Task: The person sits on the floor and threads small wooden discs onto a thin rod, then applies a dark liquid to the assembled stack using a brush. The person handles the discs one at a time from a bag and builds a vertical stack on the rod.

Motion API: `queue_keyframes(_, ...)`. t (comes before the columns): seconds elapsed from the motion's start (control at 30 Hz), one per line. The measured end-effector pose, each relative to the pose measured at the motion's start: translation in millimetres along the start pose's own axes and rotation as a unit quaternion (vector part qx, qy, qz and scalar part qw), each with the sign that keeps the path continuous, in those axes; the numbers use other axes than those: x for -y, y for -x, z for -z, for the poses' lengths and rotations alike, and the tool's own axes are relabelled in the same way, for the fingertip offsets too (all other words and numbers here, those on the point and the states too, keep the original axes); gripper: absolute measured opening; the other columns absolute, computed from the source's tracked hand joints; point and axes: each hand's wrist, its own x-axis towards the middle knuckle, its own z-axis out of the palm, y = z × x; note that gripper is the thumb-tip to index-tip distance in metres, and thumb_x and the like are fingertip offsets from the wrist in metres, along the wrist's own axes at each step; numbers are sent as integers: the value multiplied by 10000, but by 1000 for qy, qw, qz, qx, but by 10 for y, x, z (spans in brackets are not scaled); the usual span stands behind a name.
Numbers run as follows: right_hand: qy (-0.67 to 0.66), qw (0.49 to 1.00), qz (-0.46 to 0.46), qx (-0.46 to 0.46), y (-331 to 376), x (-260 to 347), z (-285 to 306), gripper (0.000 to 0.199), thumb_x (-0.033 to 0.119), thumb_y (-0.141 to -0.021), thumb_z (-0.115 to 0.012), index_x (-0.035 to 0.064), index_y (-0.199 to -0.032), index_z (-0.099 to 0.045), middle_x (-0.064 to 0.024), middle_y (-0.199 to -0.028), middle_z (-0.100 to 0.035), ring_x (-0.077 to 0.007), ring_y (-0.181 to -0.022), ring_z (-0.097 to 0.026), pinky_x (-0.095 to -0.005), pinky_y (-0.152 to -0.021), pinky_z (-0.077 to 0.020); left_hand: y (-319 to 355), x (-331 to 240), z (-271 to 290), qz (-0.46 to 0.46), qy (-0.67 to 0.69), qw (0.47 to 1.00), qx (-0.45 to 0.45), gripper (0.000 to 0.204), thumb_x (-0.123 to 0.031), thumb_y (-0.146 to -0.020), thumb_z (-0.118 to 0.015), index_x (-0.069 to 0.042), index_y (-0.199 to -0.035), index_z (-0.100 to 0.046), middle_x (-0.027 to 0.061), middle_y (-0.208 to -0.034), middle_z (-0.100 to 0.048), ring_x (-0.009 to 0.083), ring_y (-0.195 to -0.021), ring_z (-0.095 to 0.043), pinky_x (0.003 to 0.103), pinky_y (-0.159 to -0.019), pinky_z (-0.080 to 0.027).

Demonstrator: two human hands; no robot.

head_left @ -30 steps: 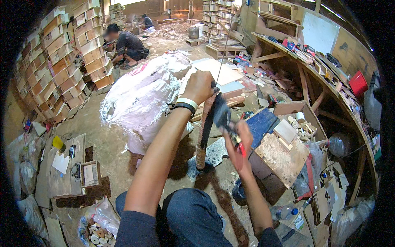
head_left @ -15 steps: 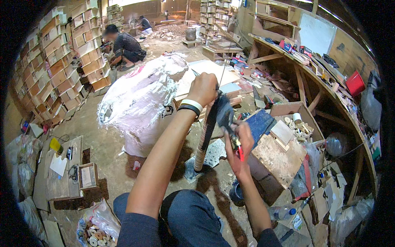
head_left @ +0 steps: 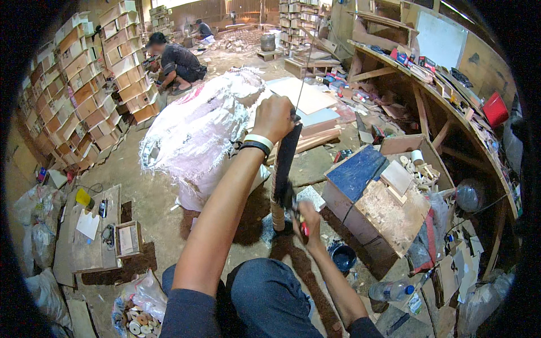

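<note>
My left hand [head_left: 274,118] is closed around the upper end of an upright ridged pole [head_left: 285,158]. The pole's right side is black, and bare tan shows along its left edge and lower part. A thin dark line, a wire or string, rises from above this hand. Lower down, my right hand [head_left: 309,221] grips a paintbrush with a red handle [head_left: 305,229]. Its dark, blurred head is against the pole's lower part. A small dark pot [head_left: 343,257] of dark liquid stands on the floor right of my right forearm.
A large white sack [head_left: 197,132] stands ahead, left of the pole. To the right are a box with a blue panel [head_left: 360,172], a plastic bottle [head_left: 390,291] and a cluttered workbench [head_left: 389,53]. Stacked wooden boxes [head_left: 84,84] rise at left; a person [head_left: 180,62] crouches beyond.
My right hand has moved the paintbrush down along the pole, from near its top to its lower part. My left hand keeps its hold. The view has shifted slightly.
</note>
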Motion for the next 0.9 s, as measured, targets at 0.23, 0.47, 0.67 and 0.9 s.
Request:
queue_keyframes(0.23, -11, 991, 82, -108, -766, 117, 156, 202, -36, -812, -728, -17, -943, -576, -211, -986, -614, -384, -811, -631, -405, -689, -509, -61, 197, -104, 13, -26, 1000, -11, 192, -257, -783, -796, -92, -878, -817, 180, -761, -724, 353, -708, -709, 452, -748, -568)
queue_keyframes(0.47, 0, 993, -93, 78, 709, -298, -435, 210, -7, -854, -697, 14, -1020, -569, -225, -1036, -601, -445, -917, -639, -454, -746, -517, -73, 148, -161, 22, -15, 999, -33, 102, -115, -714, -745, -41, -781, -767, 238, -814, -701, 398, -773, -708, 457, -740, -591)
queue_keyframes(0.67, 38, 996, -70, 42, 396, -207, -365, 209, 12, -867, -697, 15, -1029, -564, -213, -982, -577, -444, -888, -623, -465, -725, -509, -76, 182, -208, 14, -24, 998, -61, 106, -106, -710, -744, -23, -775, -751, 252, -792, -691, 406, -767, -709, 468, -737, -592)
queue_keyframes(0.9, 34, 992, 52, -111, -776, -49, -66, 262, -59, -774, -754, -11, -965, -582, -214, -981, -610, -395, -857, -626, -449, -706, -508, -151, 87, -272, 40, -22, 998, -32, 68, -66, -732, -714, -28, -780, -742, 242, -853, -713, 414, -825, -724, 458, -722, -599)
